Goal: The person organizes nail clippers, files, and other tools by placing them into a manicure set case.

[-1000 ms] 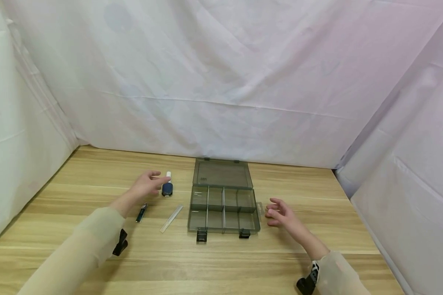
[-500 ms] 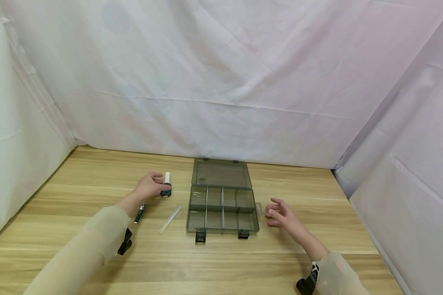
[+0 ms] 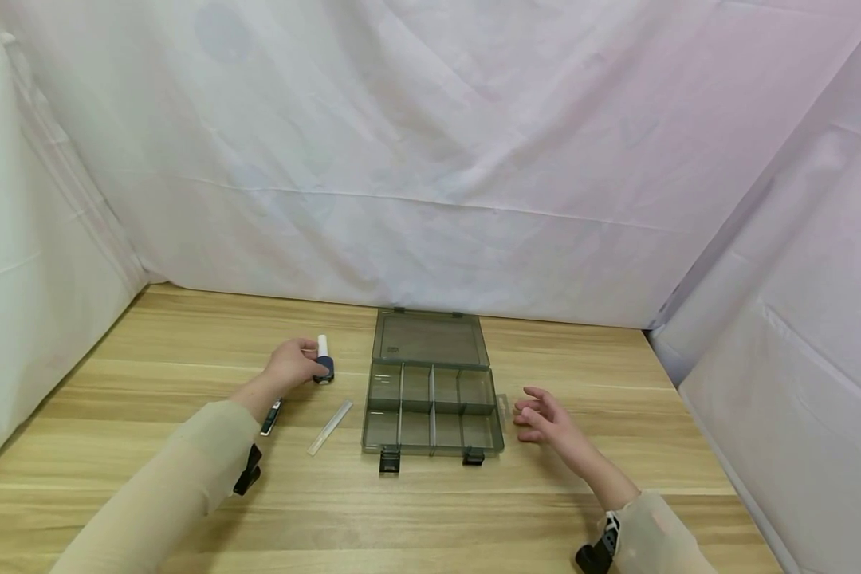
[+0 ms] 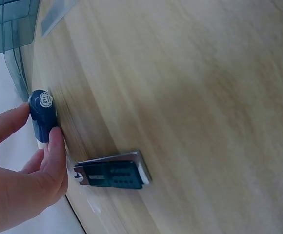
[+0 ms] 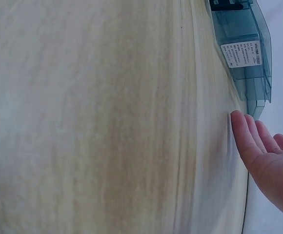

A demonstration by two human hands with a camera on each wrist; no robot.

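**Left hand closes on the small bottle beside the open organizer**

On the wooden table (image 3: 151,510), at its left, the left hand (image 3: 292,365) has its thumb and fingers curled around a small dark-blue bottle (image 3: 323,366) with a white cap, which stands upright near the organizer box's left edge. The left wrist view shows the fingers (image 4: 56,146) pinching the bottle's blue body against the thumb. Just below that hand lies a dark nail clipper (image 3: 271,416), and right of it a clear flat strip (image 3: 332,426) set diagonally. The smoky plastic organizer box (image 3: 433,411) sits in the middle, lid thrown back flat, its compartments showing nothing inside. The right hand (image 3: 541,418) rests just beside the box's right edge, fingers relaxed and slightly apart, holding nothing.

By the look of it, the step in hand is the grasp on the bottle. A lift would call for a firm pinch, since the bottle is small and top-heavy.
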